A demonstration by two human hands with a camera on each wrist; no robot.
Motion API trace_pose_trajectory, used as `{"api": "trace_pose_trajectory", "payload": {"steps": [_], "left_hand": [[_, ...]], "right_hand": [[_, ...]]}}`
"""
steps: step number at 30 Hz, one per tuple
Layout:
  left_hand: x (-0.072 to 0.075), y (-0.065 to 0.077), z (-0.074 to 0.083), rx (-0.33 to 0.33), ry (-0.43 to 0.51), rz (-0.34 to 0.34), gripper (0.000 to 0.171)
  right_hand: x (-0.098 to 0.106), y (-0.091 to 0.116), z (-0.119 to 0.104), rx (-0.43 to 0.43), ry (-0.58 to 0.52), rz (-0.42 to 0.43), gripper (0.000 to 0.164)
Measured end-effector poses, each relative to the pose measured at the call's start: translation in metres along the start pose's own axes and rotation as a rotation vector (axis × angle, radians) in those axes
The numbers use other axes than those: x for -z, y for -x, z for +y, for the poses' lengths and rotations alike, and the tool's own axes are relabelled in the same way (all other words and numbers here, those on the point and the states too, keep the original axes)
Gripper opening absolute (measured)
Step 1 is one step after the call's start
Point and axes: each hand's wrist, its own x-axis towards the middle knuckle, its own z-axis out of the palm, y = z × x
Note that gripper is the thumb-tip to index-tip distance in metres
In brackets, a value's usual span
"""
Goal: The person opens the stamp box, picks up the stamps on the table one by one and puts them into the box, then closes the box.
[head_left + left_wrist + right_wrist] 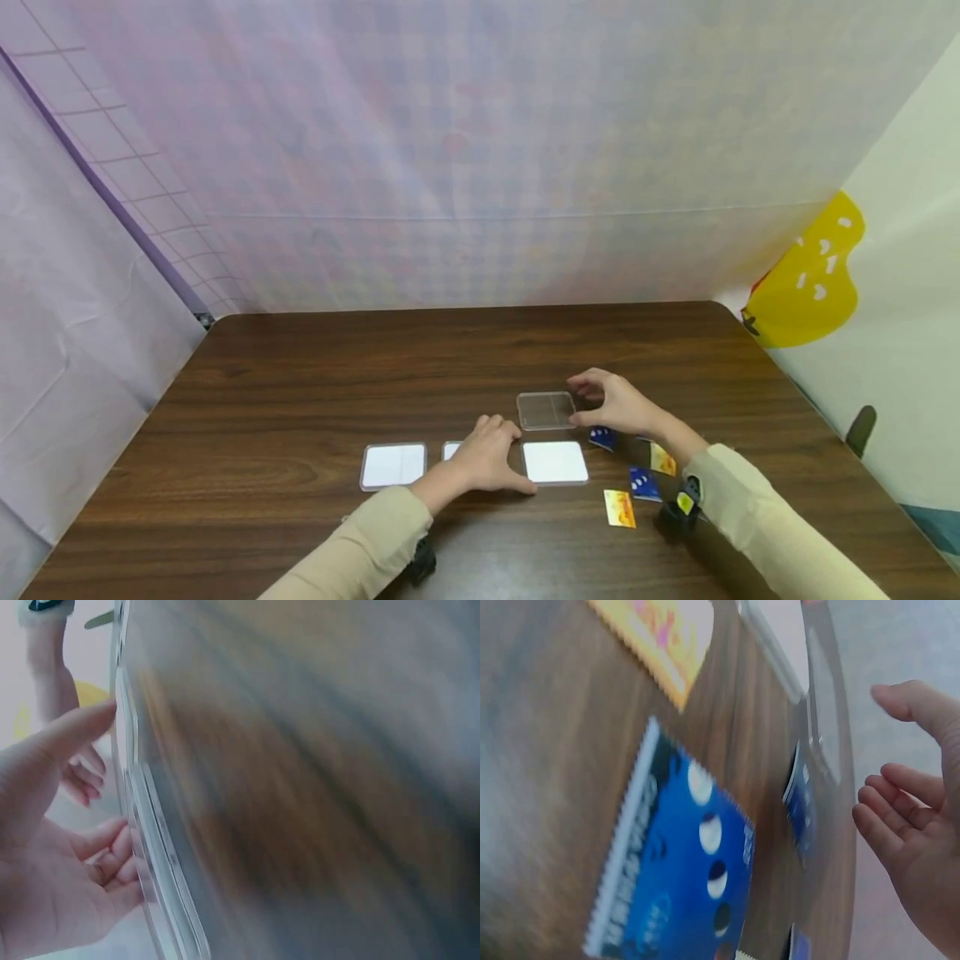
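1. Right hand (618, 402): thumb and fingers spread apart in a loose C, nothing gripped. It's just beside the short edge of a clear shallow tray (546, 411); can't tell if the thumb actually touches.
2. That tray is hard-looking see-through plastic, a rounded rectangle with a raised rim, sitting just beyond a white-filled case (555, 462). Wood grain shows straight through it.
3. Left hand (486, 460): also relaxed, thumb well away from the bent fingers, no pinch going on. Thumb tip is by the near corner of the white-filled case, and the palm covers part of a middle case (451, 450).
4. Over on the left there's one more rounded case (393, 466), clear border around a flat white panel with a faint line down it.
5. Under and around the right forearm: small glossy packets. The blue packet (682, 870) has a zigzag edge and a row of moon-like discs; the yellow packet (619, 508) is smooth and printed in warm colors.
6. Table (285, 375) is dark brown streaky woodgrain, and the sleeves (375, 533) are plain beige fabric with soft folds.
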Motion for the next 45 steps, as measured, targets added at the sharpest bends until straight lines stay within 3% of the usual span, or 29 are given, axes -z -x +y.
{"api": "trace_pose_trajectory", "payload": {"steps": [6, 11, 19, 28, 39, 45], "left_hand": [[0.009, 0.008, -0.019, -0.029, 0.098, 0.006, 0.076], [0.018, 0.022, -0.038, -0.049, 0.103, 0.028, 0.074], [0.03, 0.045, -0.059, -0.047, 0.11, 0.058, 0.071], [0.034, 0.06, -0.066, 0.006, 0.131, 0.031, 0.071], [0.032, 0.062, -0.07, 0.004, 0.077, 0.05, 0.068], [0.031, 0.061, -0.072, -0.004, 0.082, 0.082, 0.06]], "right_hand": [[-0.007, 0.011, -0.018, 0.064, -0.095, 0.045, 0.053], [-0.021, 0.017, -0.032, 0.085, -0.221, 0.044, 0.049], [-0.05, 0.023, -0.048, 0.123, -0.304, -0.001, 0.046], [-0.068, 0.023, -0.068, 0.165, -0.268, -0.048, 0.053], [-0.086, 0.013, -0.082, 0.168, -0.259, -0.047, 0.05], [-0.09, 0.011, -0.088, 0.125, -0.173, -0.03, 0.053]]}}
